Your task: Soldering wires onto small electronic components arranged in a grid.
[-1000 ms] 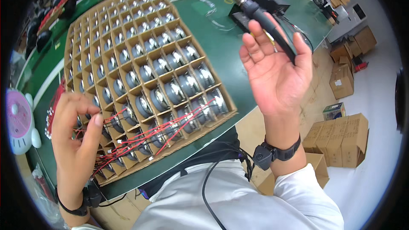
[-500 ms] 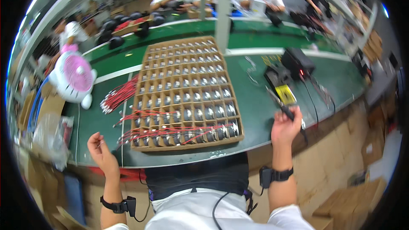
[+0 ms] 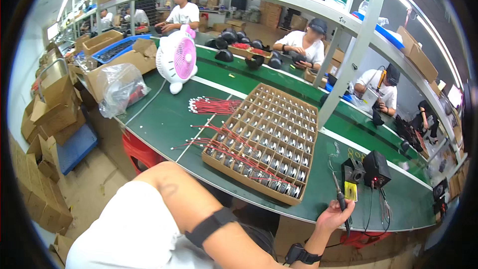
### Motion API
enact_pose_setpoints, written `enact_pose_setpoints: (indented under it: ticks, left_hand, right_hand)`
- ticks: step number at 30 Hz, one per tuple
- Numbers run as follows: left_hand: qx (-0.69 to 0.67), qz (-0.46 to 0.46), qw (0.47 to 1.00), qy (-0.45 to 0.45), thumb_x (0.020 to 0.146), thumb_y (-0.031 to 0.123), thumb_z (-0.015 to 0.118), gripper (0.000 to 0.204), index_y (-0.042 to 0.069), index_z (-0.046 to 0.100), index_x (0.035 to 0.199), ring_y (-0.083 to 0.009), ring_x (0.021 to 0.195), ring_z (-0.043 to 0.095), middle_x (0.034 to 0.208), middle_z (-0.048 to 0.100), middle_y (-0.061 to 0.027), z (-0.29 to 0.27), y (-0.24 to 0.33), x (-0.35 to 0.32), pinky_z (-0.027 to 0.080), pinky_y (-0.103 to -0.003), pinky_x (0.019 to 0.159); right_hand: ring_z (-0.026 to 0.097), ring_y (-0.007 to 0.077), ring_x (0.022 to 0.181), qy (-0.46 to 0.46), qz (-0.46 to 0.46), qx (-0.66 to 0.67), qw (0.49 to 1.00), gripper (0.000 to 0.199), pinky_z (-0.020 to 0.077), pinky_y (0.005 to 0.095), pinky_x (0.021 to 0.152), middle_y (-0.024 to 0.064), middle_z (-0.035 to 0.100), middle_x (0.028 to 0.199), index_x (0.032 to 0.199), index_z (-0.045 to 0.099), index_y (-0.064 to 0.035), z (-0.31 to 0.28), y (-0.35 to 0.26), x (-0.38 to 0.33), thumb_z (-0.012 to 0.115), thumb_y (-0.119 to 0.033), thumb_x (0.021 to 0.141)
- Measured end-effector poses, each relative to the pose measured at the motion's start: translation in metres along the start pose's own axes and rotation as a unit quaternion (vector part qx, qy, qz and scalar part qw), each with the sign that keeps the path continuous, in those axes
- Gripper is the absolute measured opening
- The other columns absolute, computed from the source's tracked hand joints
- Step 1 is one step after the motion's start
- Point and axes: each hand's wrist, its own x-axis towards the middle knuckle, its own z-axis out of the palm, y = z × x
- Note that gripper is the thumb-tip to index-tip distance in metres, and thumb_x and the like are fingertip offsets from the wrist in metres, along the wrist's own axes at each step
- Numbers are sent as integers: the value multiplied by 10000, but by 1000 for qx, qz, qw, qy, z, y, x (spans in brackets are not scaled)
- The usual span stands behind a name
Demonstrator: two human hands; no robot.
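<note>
My right hand [image 3: 333, 215] is at the near edge of the green bench [image 3: 164, 119], closed around the black handle of a soldering iron [image 3: 341, 203] whose tip points up and away. A black watch sits on that wrist. My left forearm [image 3: 174, 197], with a black band on it, crosses the foreground close to the camera, and its hand is out of the picture. Left of my right hand lies a cardboard grid tray [image 3: 239, 173] of small round metal parts, with red wires [image 3: 209, 137] trailing off its left side.
A black soldering station [image 3: 377, 168] and iron stand [image 3: 354, 171] sit beyond my right hand. Further left are a loose bundle of red wires [image 3: 215, 104], a pink-and-white fan [image 3: 177, 60], a plastic bag [image 3: 122, 88] and stacked cardboard boxes [image 3: 52, 107]. Several people work across the bench.
The view has swung left and up. My left hand has gone from the tray's red wires out of the picture. My right hand stays low at the bench edge with the iron.
</note>
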Motion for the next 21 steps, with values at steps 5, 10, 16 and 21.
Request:
enact_pose_setpoints:
  ticks: [5,10,16,21]
  left_hand:
    - [30,-1,1000,-4,871,180,621,193,34,698,971,-324,903,640,901,642,-200,-9,-16,38,493,-425,736]
    - [54,11,998,11,868,175,626,187,37,700,970,-324,899,641,899,646,-192,-11,-30,56,496,-422,738]
    - [70,12,997,35,864,170,633,181,39,701,969,-323,894,642,897,650,-182,-17,-36,61,499,-418,741]
    - [62,2,998,27,861,166,638,176,42,702,969,-323,890,643,895,654,-174,-19,-38,69,502,-415,744]
  right_hand:
    - [412,66,610,-32,-13,-16,999,238,340,235,570,-26,437,744,863,493,-117,-5,0,-3,491,-290,1025]
    - [420,73,625,-24,10,-22,999,234,348,230,582,-24,442,746,873,494,-118,-5,-1,0,497,-298,1022]
    - [397,63,634,-58,17,-51,997,230,349,224,581,-29,427,749,878,497,-112,-3,-5,-3,494,-288,1026]
    - [402,71,632,-64,-9,-54,996,209,351,227,589,-25,438,748,875,494,-103,-2,-5,-6,500,-256,1018]
